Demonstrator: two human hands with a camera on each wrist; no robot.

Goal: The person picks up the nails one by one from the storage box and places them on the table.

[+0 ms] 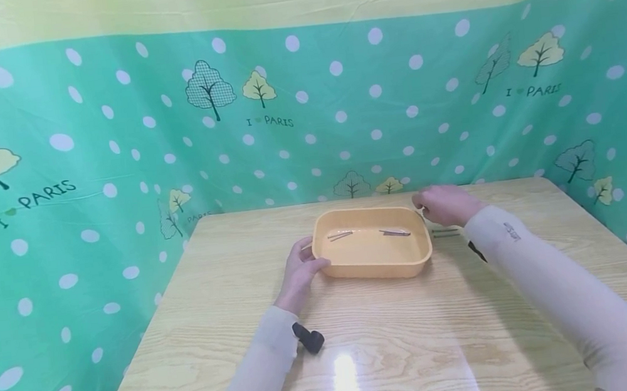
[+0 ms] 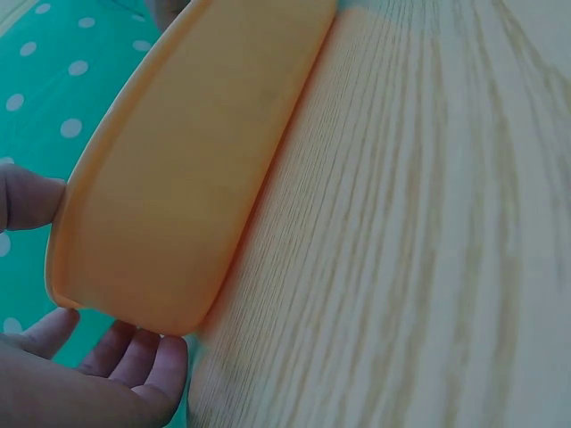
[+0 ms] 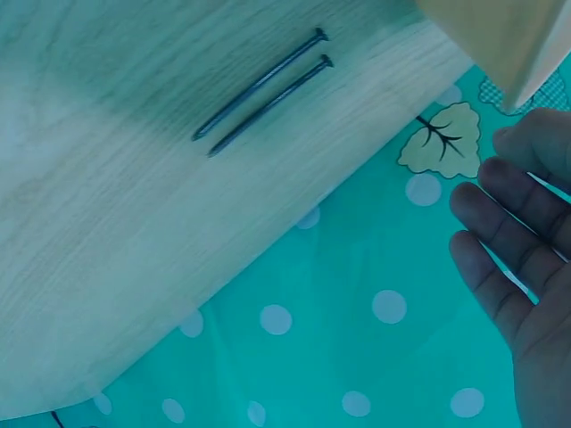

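The orange tray (image 1: 374,271) stood mid-table toward the far edge, its far end cut off in the left wrist view. The left hand (image 1: 300,271) held its left end, thumb over the rim and other fingers against the outside. The right hand (image 1: 446,205) hung by the far right corner; its lower three fingers were slightly apart, but its thumb was out of the right wrist view, so whether it pinched anything could not be told. Thin metal pieces (image 1: 394,233) lay inside at left and right, too small to count surely. Right of the tray, two nails (image 3: 266,100) lay side by side on the table (image 1: 233,304), partly covered by the right sleeve (image 1: 549,286) from the head.
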